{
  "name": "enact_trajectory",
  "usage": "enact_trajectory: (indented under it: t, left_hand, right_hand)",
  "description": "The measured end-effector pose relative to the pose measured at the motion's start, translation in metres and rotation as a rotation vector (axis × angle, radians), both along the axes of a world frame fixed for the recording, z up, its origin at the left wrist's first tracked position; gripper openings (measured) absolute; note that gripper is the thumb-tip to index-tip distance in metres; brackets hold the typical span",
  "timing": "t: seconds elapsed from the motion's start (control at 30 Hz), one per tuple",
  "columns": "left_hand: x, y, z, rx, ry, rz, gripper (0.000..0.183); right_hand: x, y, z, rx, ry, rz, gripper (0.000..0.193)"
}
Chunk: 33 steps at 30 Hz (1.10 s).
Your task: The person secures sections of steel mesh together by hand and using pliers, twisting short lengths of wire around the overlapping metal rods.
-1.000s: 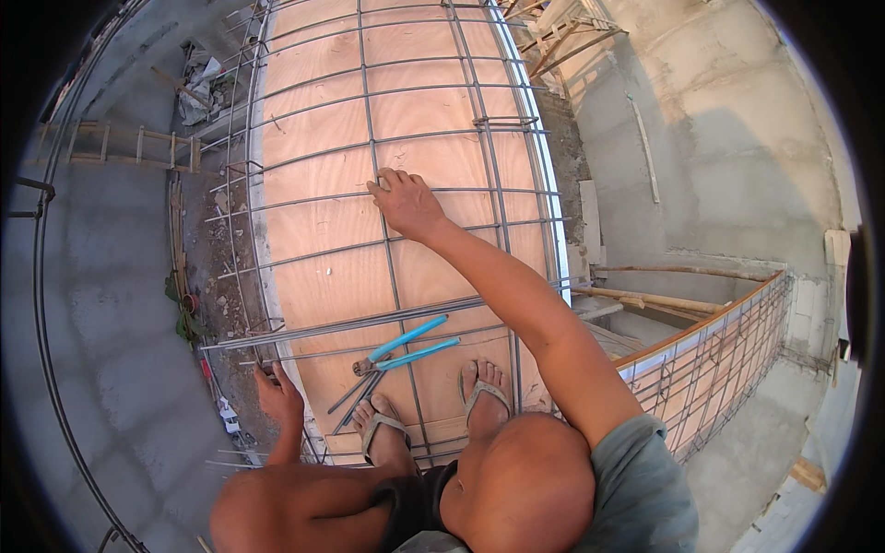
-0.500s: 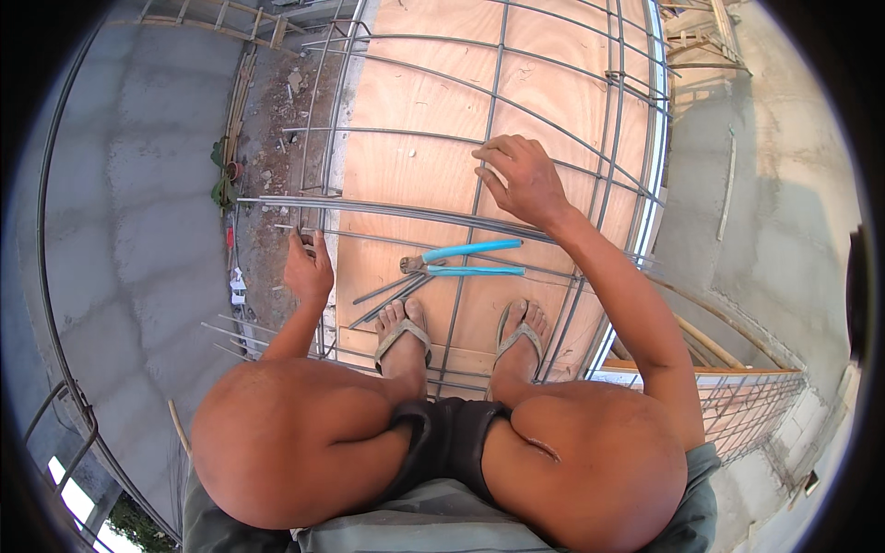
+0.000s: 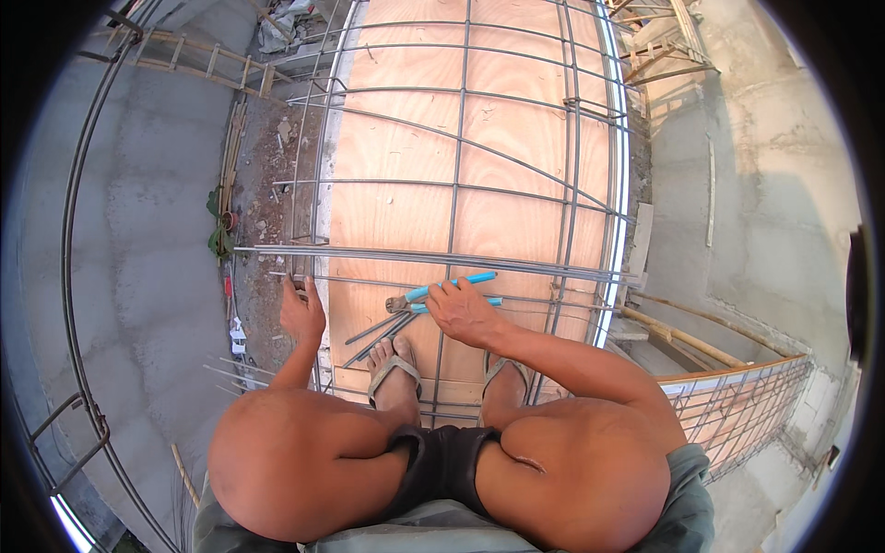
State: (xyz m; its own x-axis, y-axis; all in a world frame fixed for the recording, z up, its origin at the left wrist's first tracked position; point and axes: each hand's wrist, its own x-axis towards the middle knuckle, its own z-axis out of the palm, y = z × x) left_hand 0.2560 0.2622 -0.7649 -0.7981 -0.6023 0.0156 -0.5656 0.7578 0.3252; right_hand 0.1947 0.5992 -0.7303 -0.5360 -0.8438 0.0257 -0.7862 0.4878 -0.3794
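I squat on a plywood form board point(image 3: 406, 184) covered by a grid of steel rebar point(image 3: 461, 111). My right hand point(image 3: 461, 311) lies on the blue-handled pincers point(image 3: 441, 291), fingers curled over the handles just in front of my feet. My left hand point(image 3: 302, 311) grips a thin crosswise bar point(image 3: 369, 282) at the left edge of the grid. A thicker bundle of bars point(image 3: 433, 258) lies across just beyond both hands. Short loose rods point(image 3: 378, 330) lie by my left sandal point(image 3: 392, 373).
A concrete slab point(image 3: 138, 240) lies to the left, with rubble along the form's edge and a wooden ladder point(image 3: 194, 55) at the top left. To the right are a concrete wall point(image 3: 765, 184), bamboo poles point(image 3: 682, 336) and another rebar cage point(image 3: 747, 405).
My right hand has come back from the far grid toward my feet and settled on the blue-handled pincers. My head has tipped down, so my knees fill the lower picture.
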Motion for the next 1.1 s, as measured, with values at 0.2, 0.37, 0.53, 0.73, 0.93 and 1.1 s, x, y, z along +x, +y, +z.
enact_trajectory:
  t: [0.2, 0.37, 0.53, 0.73, 0.93, 1.1]
  left_hand:
    - [0.007, -0.002, 0.011, 0.129, -0.023, 0.012, 0.056]
    - [-0.003, 0.019, 0.018, 0.004, 0.299, -0.231, 0.057]
    - [-0.075, 0.047, 0.103, 0.046, 0.108, -0.669, 0.047]
    - [-0.193, 0.157, 0.168, 0.152, -0.197, -1.362, 0.034]
    - [-0.253, 0.236, 0.148, -0.044, -0.312, -1.548, 0.04]
    - [-0.273, 0.309, 0.084, -0.036, -0.114, -1.379, 0.044]
  right_hand:
    - [0.002, -0.011, 0.042, -0.131, -0.483, -0.339, 0.017]
    - [-0.065, 0.049, 0.083, -0.326, -0.359, -0.729, 0.022]
    - [-0.145, 0.163, 0.095, -0.213, -0.265, -1.258, 0.018]
    - [-0.148, 0.308, 0.034, -0.341, -0.479, -1.353, 0.041]
    - [-0.138, 0.321, 0.003, -0.299, -0.544, -1.166, 0.038]
    - [-0.143, 0.333, -0.013, -0.323, -0.606, -1.18, 0.035]
